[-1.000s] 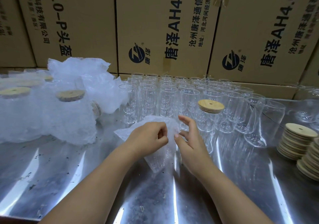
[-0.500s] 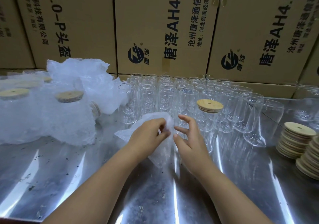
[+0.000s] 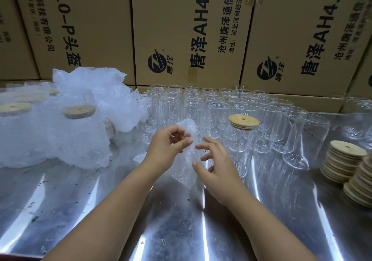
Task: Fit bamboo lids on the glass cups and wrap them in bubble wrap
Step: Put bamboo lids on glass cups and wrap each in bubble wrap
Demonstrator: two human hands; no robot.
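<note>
My left hand (image 3: pixel 168 147) pinches a small sheet of bubble wrap (image 3: pixel 186 168) that hangs down over the steel table. Just right of the sheet, my right hand (image 3: pixel 216 161) has its fingers spread and holds nothing. Behind them stand several rows of empty glass cups (image 3: pixel 193 107). One cup in the front row wears a bamboo lid (image 3: pixel 244 121). Loose bamboo lids lie in stacks (image 3: pixel 344 162) at the right edge.
Wrapped, lidded cups (image 3: pixel 78 132) sit in a heap of bubble wrap (image 3: pixel 88 91) at the left. Cardboard boxes (image 3: pixel 191 31) wall off the back. One glass (image 3: pixel 302 140) leans at the right of the rows. The steel table (image 3: pixel 100 210) reflects light in front.
My left hand lifted the bubble wrap sheet slightly and turned it more upright. My right hand let go of the sheet and opened its fingers.
</note>
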